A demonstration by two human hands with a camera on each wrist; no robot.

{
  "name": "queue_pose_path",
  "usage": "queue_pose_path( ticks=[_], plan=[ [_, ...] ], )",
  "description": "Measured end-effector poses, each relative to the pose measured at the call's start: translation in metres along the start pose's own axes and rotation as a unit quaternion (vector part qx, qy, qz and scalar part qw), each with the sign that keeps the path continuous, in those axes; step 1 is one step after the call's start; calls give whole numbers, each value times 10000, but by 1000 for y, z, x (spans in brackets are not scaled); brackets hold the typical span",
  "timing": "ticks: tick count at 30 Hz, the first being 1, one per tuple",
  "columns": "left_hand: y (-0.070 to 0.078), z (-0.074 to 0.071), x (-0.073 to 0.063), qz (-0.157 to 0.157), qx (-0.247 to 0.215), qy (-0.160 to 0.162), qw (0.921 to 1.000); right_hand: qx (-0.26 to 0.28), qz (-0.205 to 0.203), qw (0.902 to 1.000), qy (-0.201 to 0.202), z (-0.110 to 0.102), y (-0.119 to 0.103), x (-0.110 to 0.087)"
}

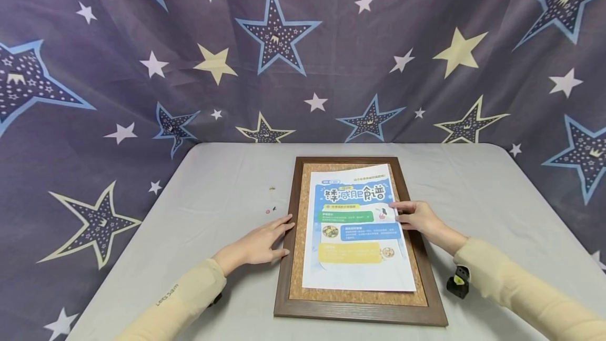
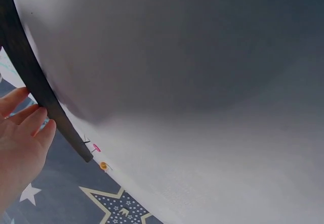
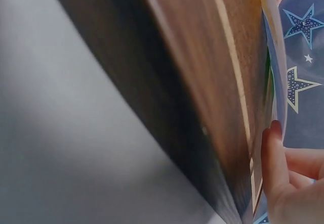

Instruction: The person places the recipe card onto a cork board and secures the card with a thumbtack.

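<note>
A printed paper sheet (image 1: 357,272) with blue, green and yellow blocks lies over a cork board (image 1: 298,278) in a dark brown wooden frame (image 1: 360,312). My right hand (image 1: 423,220) pinches the sheet's right edge. In the right wrist view its fingertips (image 3: 275,133) meet the edge, and the sheet bows up from the cork. With fairly straight fingers, my left hand (image 1: 260,241) touches the frame's left side; the left wrist view shows that hand (image 2: 23,143) against the frame bar (image 2: 43,90).
Several small pins lie left of the frame, among them a pink pin (image 1: 267,211) and a yellowish one (image 1: 272,188). The table (image 1: 227,183) has a pale grey cover. Behind it hangs a dark curtain (image 1: 331,78) with a star pattern.
</note>
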State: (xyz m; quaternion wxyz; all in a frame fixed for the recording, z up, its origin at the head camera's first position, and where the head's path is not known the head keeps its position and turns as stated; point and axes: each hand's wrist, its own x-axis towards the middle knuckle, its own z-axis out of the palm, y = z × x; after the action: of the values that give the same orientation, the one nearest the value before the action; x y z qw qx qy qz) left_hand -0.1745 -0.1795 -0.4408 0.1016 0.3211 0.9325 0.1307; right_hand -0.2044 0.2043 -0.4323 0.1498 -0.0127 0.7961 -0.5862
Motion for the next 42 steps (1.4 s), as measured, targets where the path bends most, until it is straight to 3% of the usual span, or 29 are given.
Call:
queue_pose_path(
  ticks=[24, 36, 42],
  plan=[
    [1, -1, 0, 12, -15, 20, 10000, -907, -296, 9952, 218, 3, 8, 3],
    [1, -1, -1, -8, -19, 4, 10000, -1402, -1013, 9849, 102, 1, 11, -2],
    [0, -1, -1, 7, -25, 5, 10000, -1571, -1174, 9805, 98, 1, 14, -2]
  ],
)
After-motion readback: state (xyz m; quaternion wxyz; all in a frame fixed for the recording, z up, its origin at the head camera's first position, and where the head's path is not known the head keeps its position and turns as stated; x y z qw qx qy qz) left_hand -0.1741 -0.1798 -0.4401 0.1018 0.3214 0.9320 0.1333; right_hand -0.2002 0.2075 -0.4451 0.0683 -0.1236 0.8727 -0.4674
